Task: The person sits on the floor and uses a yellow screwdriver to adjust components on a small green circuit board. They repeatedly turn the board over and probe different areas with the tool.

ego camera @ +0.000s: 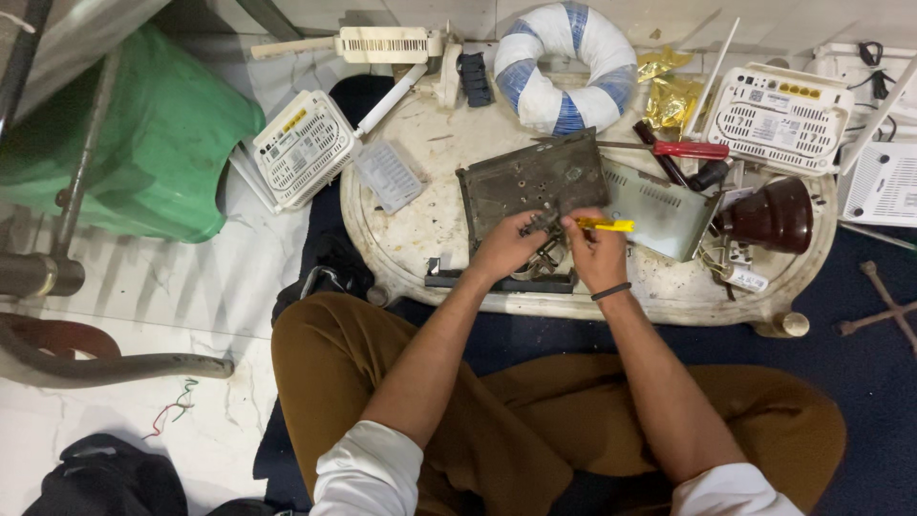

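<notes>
The right hand (597, 250) closes its grip on a yellow screwdriver (605, 225) while the left hand (506, 247) pinches a small part against the dark metal plate (531, 182) on the table (420, 220), mid-unscrewing, which calls for steady turning.

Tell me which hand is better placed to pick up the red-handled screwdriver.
Probably the right hand: the red-handled screwdriver lies on its side of the table, but its grip already holds a yellow tool. The left hand steadies the metal plate.

A worn white oval table (420, 205) bears a dark metal plate (530, 182), white routers (778, 115) and a red-handled screwdriver (688, 149).
</notes>
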